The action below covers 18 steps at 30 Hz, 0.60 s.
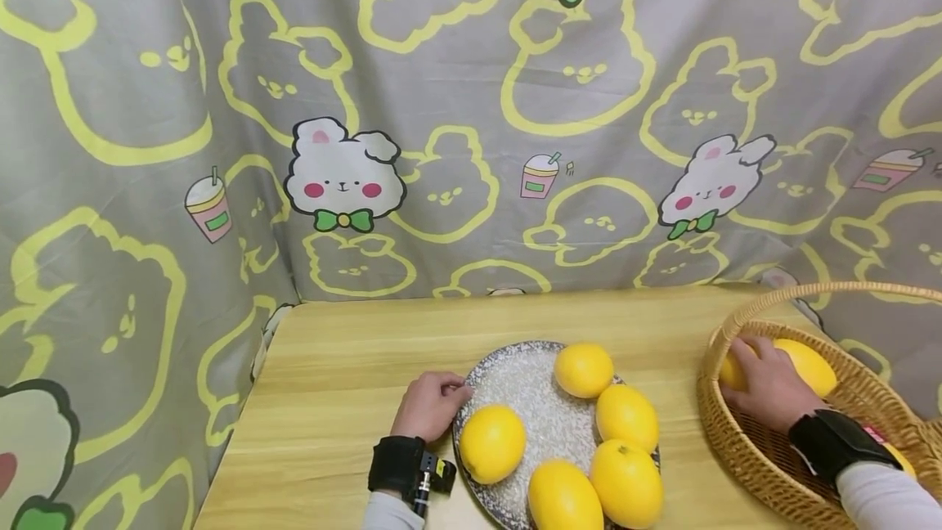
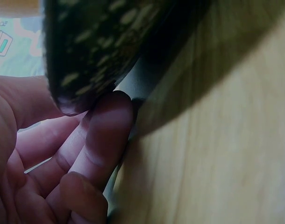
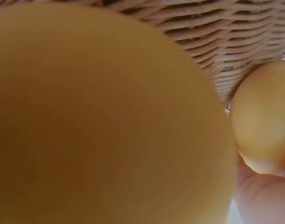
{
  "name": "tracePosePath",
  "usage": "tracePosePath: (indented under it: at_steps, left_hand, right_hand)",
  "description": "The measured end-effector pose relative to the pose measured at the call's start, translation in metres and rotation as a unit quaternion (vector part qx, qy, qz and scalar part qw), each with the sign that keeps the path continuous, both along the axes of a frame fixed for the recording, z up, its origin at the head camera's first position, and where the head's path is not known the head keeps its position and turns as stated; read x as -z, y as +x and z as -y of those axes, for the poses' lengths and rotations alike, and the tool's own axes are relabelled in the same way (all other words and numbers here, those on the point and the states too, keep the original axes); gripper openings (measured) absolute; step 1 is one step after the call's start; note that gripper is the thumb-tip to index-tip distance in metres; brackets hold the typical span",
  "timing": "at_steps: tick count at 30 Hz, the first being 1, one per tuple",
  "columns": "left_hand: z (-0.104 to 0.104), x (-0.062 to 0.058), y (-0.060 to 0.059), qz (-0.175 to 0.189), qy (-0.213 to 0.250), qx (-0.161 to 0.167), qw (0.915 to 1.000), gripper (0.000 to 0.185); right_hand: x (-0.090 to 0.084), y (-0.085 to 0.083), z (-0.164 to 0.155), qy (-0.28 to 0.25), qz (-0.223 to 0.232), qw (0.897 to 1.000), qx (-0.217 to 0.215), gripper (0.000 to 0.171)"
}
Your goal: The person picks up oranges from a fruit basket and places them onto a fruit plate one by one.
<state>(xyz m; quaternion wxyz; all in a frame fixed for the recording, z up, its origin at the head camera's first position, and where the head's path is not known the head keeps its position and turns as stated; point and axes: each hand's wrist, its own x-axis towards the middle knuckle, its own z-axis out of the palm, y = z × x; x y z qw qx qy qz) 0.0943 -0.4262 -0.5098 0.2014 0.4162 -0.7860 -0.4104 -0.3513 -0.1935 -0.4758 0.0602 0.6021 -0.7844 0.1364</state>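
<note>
My left hand [image 1: 430,406] holds the left rim of a round, speckled grey plate [image 1: 526,387]. In the left wrist view, fingers [image 2: 107,126] lie under the plate's dark edge [image 2: 93,60]. Several yellow lemons [image 1: 493,442] rest on the plate, most along its right and near sides. My right hand [image 1: 773,389] reaches into a wicker basket [image 1: 710,399] and grips a lemon [image 1: 732,372], partly hidden by the fingers. Just beyond the hand lies another lemon [image 1: 807,366]. One large lemon [image 3: 100,116] fills much of the right wrist view; a digit touches the smaller-looking lemon [image 3: 264,112].
The basket's tall arched handle [image 1: 824,289] rises above my right hand. Another yellow fruit [image 1: 899,458] shows partly behind the right forearm. Plate and basket stand on a wooden table [image 1: 331,366], with a patterned grey curtain [image 1: 441,105] behind and at the sides.
</note>
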Motion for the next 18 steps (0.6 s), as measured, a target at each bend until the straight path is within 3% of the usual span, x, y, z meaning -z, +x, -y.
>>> tracePosePath:
  at_steps: [11,18]
  left_hand:
    - [-0.0015,-0.0014,-0.0003,-0.001,0.001,-0.001,1.0,0.029]
    - [-0.001,-0.0026,-0.0003,-0.002,0.004,0.0,1.0,0.027]
  right_hand:
    - [-0.0052,0.0024,0.001,0.037,-0.001,0.999,0.009,0.078]
    - [-0.0008,0.0015,0.0031,0.007,-0.029,1.0,-0.008,0.073]
